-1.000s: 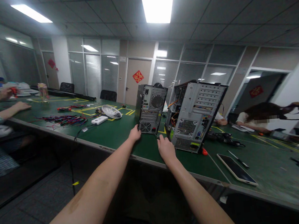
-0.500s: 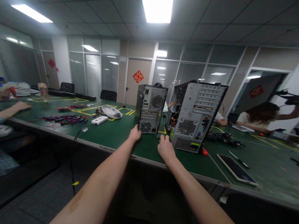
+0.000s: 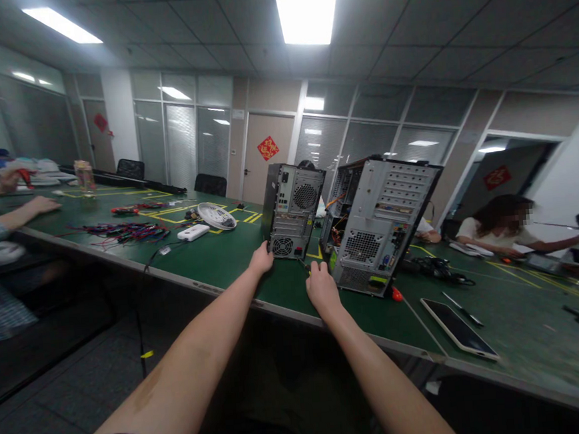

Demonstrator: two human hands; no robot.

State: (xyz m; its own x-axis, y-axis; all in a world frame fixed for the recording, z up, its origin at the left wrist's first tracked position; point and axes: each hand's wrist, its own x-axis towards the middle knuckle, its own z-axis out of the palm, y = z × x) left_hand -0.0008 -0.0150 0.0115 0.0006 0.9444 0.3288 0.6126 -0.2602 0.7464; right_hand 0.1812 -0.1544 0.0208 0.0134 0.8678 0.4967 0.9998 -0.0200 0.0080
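A small black computer tower (image 3: 295,210) stands upright on the green table, its rear panel with fan grilles and ports towards me. My left hand (image 3: 261,259) is closed against the tower's lower left edge, its fingertips partly hidden behind the case. To the right of it, my right hand (image 3: 322,286) is closed round a screwdriver (image 3: 303,265). Its thin shaft points at the tower's lower right corner; the handle is mostly covered by my fingers. Just beyond my right hand rises a larger computer tower (image 3: 378,227) with its left side open and wires showing inside.
Left lie bundled wires (image 3: 126,232), a white adapter (image 3: 193,232) and a white round part (image 3: 216,216). A phone (image 3: 457,327), a pen (image 3: 462,308) and black cables (image 3: 436,269) lie right. A co-worker's arm (image 3: 23,214) rests at left; another person (image 3: 500,224) sits at right.
Both my hands and the towers keep almost the same place. At the right, the other person's raised arm has come down, lowering the dark object towards the table.
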